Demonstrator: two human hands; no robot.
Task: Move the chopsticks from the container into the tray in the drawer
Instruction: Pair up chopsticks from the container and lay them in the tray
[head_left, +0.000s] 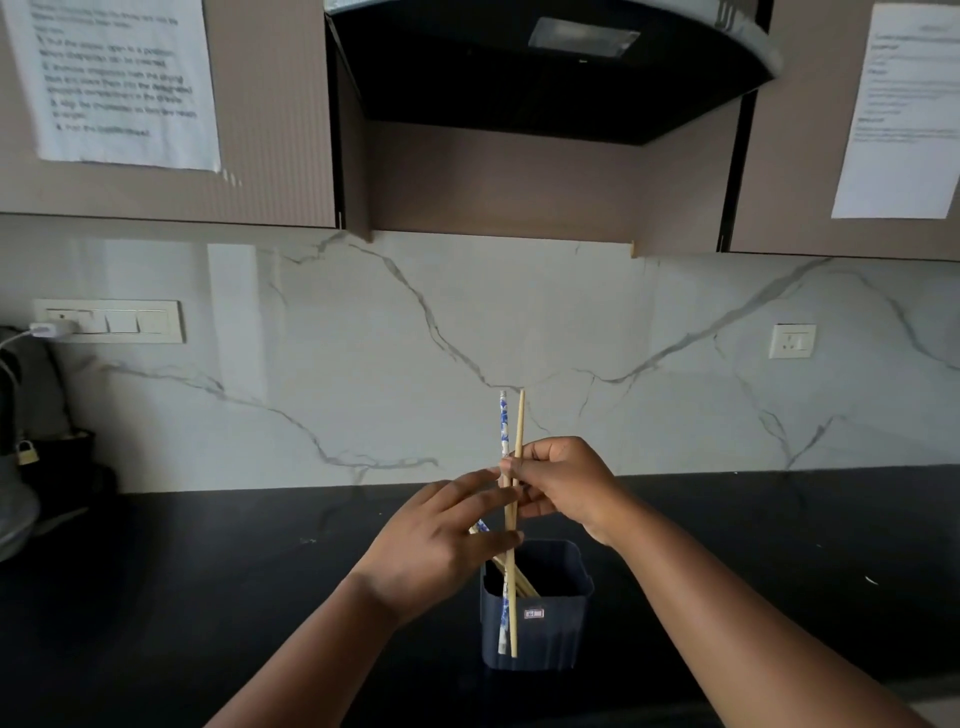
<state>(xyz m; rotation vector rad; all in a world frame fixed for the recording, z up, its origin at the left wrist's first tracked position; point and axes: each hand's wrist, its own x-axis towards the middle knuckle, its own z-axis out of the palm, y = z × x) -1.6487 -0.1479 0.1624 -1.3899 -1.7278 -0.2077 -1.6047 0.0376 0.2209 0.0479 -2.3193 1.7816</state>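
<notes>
- Dark blue, ribbed and square, the container (535, 608) stands on the black worktop (208, 582), more chopsticks (522, 581) leaning inside.
- Right hand (563, 486) pinches two upright sticks, one plain wood (518, 441), one blue-and-white (503, 423), held in front of the container.
- Left hand (441, 540) lies against them, fingers straight.
- No drawer or tray in view; by my judgement, the transfer has barely begun.
</notes>
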